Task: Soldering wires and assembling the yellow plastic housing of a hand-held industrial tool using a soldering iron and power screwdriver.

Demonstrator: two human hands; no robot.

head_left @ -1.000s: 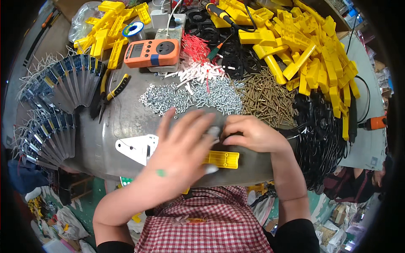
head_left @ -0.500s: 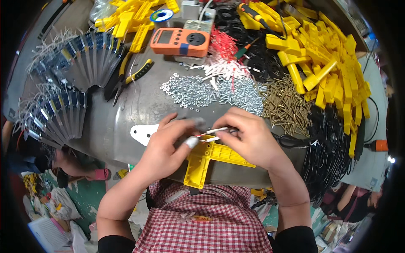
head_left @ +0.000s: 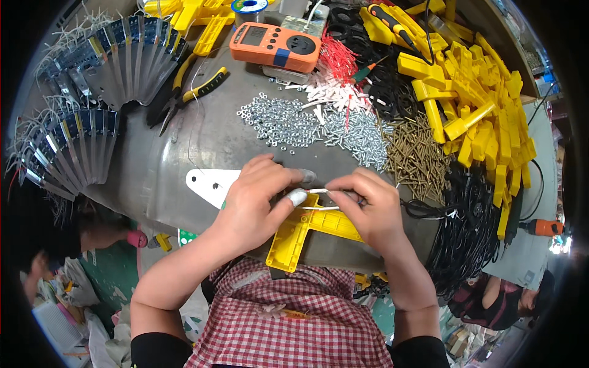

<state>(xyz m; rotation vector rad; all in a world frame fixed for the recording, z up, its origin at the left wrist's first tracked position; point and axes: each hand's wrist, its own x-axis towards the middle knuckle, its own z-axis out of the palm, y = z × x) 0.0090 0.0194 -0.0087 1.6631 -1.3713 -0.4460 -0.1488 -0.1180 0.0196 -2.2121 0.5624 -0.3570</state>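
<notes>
Between my hands runs a thin wire with a white sleeve (head_left: pixel 318 191) over it. My left hand (head_left: pixel 254 193) pinches one end between thumb and forefinger, both covered at the tips with whitish wrapping. My right hand (head_left: pixel 371 205) grips the other end, its fingertips closed around the sleeve. A second white-sleeved wire (head_left: pixel 322 208) stretches just below the first. Beneath both hands lies a yellow plastic housing half (head_left: pixel 287 245), ribbed inside and partly hidden by my right hand. A white plate with holes (head_left: pixel 205 184) pokes out from behind my left hand.
Beyond my hands lie heaps of nuts (head_left: pixel 276 119), silver screws (head_left: pixel 356 138), brass-coloured screws (head_left: pixel 417 153) and white sleeves (head_left: pixel 334 92). An orange meter (head_left: pixel 276 46) stands behind them. Pliers (head_left: pixel 184 95) rest at left, yellow housings (head_left: pixel 485 110) and black cables (head_left: pixel 466 227) at right.
The upper white sleeve has come level and now sits nearer my left fingertips, covering the reddish wire seen there before. The whole view has shifted slightly.
</notes>
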